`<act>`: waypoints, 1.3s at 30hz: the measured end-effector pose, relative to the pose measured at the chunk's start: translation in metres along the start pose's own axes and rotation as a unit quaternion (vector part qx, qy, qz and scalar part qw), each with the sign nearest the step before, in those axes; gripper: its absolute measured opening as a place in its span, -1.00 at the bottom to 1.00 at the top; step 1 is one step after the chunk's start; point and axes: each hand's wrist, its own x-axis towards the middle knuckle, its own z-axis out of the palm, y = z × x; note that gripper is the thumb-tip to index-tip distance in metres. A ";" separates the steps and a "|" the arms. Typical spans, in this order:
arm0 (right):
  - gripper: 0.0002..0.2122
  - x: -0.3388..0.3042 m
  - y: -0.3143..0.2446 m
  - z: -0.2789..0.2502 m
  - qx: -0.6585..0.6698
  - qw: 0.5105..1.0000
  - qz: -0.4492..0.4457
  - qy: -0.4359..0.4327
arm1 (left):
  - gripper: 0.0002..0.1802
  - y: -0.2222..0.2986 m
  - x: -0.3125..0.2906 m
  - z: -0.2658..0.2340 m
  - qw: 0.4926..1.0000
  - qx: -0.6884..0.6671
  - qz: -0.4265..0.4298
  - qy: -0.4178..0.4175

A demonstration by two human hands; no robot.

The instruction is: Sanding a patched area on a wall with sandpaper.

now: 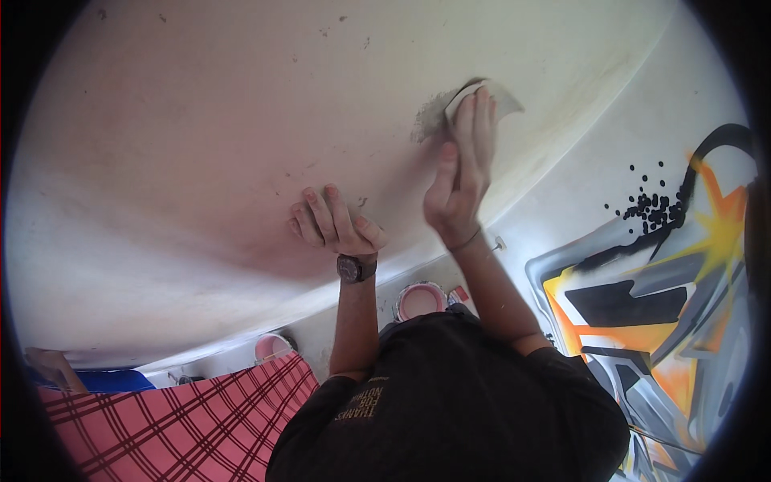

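Observation:
Up on the pale wall (241,104), my right hand (466,161) is stretched flat over a thin, pale curled sheet that looks like sandpaper (505,100). The fingers press it against the wall, partly hiding it. A rough grey patch (430,118) shows on the wall just left of the sheet. Lower and to the left, my left hand (337,225) leans on the wall with fingers apart and slightly bent. It holds nothing, and a dark watch (350,268) is on its wrist. Small chips and marks dot the wall around both hands.
Below stand a bucket with a pinkish inside (422,300) and a second pink bucket (272,347) along the wall's foot. Red checked cloth (185,422) fills the lower left, near another person's arm (55,368). On the right, a side wall bears colourful graffiti (634,305).

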 end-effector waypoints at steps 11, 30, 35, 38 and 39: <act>-0.56 0.001 -0.012 0.004 -0.047 0.998 -0.020 -0.021 | -0.42 -0.011 0.003 -0.007 1.000 0.004 0.008 0.003; -0.55 -0.013 -0.021 -0.016 0.074 0.975 -0.091 -0.186 | -0.42 -0.008 0.010 -0.015 0.999 0.033 0.011 -0.004; -0.63 -0.023 0.001 -0.049 0.067 0.948 -0.213 -0.227 | -0.41 0.009 0.013 -0.034 0.998 -0.034 -0.002 0.048; -0.68 -0.017 0.013 -0.068 0.135 0.935 -0.198 -0.260 | -0.45 0.047 0.034 -0.045 0.994 -0.096 -0.003 0.053; -0.71 -0.011 0.016 -0.075 0.180 0.931 -0.153 -0.280 | -0.45 0.058 0.046 -0.050 0.995 -0.085 -0.005 0.054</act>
